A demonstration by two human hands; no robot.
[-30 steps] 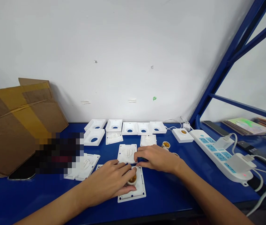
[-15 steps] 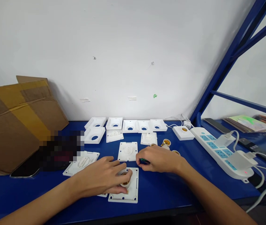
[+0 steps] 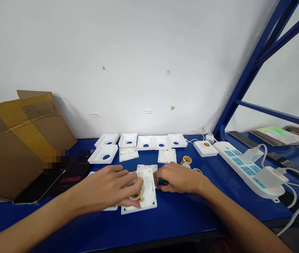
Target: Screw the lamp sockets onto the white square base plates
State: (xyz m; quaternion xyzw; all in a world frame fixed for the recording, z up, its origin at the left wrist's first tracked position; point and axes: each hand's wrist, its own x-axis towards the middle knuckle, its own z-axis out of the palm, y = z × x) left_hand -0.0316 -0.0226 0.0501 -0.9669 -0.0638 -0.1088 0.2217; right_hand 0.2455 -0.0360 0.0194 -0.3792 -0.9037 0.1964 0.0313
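Observation:
My left hand (image 3: 110, 188) is closed round a white lamp socket with a brass thread (image 3: 137, 191), holding it on a white square base plate (image 3: 145, 196) near the table's front. My right hand (image 3: 179, 178) rests just right of the plate, fingers curled on a small dark green object (image 3: 162, 181) that I cannot make out. Another white plate (image 3: 146, 168) peeks out right behind the held one.
Several white covers with round holes (image 3: 145, 142) line the back of the blue table (image 3: 181, 214). Loose brass sockets (image 3: 186, 160), a finished socket box (image 3: 205, 148), a white power strip (image 3: 246, 170) with plugs, a phone (image 3: 37, 189) and cardboard (image 3: 15, 140) surround them.
The plate with the socket has shifted back and up toward the other plate, my left hand going with it. My right hand stayed almost still on the dark object.

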